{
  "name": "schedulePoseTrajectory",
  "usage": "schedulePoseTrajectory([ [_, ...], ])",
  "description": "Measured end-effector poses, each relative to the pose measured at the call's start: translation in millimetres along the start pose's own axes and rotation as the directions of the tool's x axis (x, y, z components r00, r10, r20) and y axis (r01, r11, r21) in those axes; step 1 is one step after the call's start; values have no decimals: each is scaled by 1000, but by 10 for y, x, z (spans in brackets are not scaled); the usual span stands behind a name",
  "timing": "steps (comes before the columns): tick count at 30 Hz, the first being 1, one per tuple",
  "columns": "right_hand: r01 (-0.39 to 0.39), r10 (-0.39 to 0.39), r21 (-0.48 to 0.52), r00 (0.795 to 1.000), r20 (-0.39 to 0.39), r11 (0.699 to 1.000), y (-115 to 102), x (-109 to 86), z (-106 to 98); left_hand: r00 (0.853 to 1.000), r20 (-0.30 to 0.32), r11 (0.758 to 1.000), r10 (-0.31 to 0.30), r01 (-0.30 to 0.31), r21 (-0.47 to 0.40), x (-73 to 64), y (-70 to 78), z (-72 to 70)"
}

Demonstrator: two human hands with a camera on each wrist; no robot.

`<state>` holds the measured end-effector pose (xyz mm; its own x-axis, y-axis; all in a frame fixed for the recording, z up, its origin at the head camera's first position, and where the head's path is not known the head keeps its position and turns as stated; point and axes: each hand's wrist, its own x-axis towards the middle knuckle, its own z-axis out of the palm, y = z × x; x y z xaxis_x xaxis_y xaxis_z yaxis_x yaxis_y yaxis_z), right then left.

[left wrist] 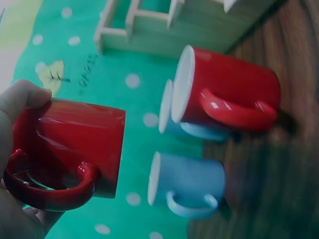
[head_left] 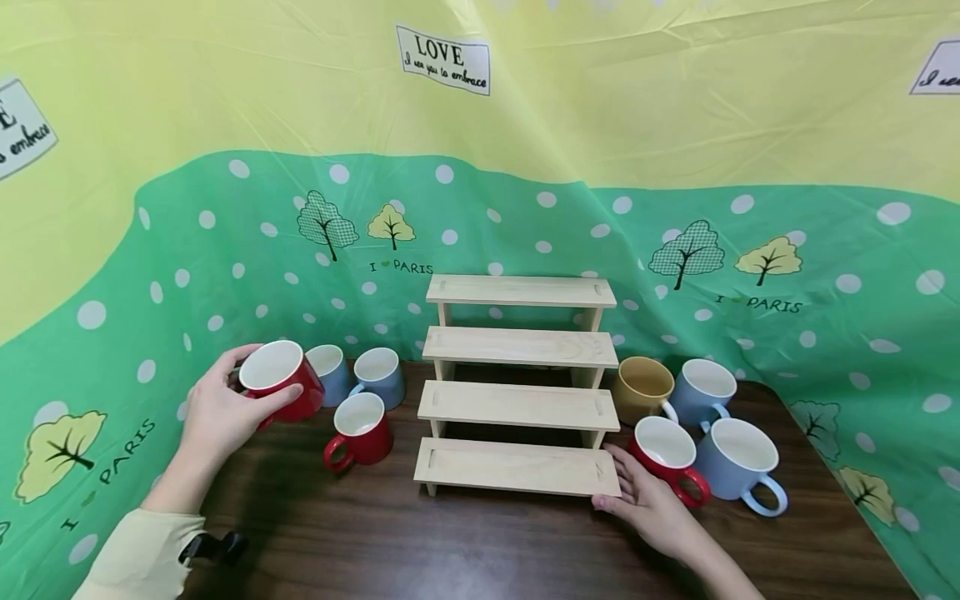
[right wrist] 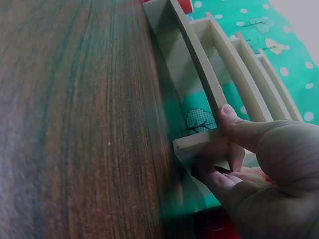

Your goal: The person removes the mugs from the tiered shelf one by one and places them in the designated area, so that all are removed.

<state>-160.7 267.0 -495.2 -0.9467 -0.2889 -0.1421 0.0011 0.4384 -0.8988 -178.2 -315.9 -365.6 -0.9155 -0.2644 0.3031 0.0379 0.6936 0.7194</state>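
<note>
My left hand [head_left: 219, 417] holds a red mug [head_left: 306, 403] with a white inside, thumb and fingers around its body. The mug is raised on the left side, its rim tilted a little. In the left wrist view its handle [left wrist: 55, 196] points away from the palm. A wooden stepped rack [head_left: 517, 465] with several shelves stands in the middle of the table. My right hand [head_left: 651, 507] grips the right end of its lowest shelf; in the right wrist view the thumb [right wrist: 230, 113] lies on the board's edge and the fingers reach underneath.
Left of the rack stand another red mug [head_left: 363, 433] and two blue mugs, one being the nearer blue mug [head_left: 382, 382]. On the right are a tan mug [head_left: 641, 390], a red mug [head_left: 663, 454] and two blue mugs [head_left: 735, 458]. A patterned cloth [head_left: 517, 225] hangs behind the table.
</note>
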Motion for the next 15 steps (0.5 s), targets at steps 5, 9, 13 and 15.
schedulePoseTrajectory([
  [5, -11, 11, 10, 1000, 0, 1000, 4, 3, 10, 1000, 2, 1000, -4, 4, 14, -23, -192, 0],
  [9, -17, 17, 8, 1000, 5, 1000, 13, 11, 4, 1000, 17, 1000, -16, 16, 8, -63, -288, 12],
  [13, -16, 16, 4, 1000, 9, 1000, 17, 14, -4, 999, 39, 999, -31, 31, -7, -104, -368, 31],
  [15, -18, 18, 2, 1000, 8, 1000, 14, 14, -4, 999, 43, 999, -32, 32, -1, -120, -409, 41],
])
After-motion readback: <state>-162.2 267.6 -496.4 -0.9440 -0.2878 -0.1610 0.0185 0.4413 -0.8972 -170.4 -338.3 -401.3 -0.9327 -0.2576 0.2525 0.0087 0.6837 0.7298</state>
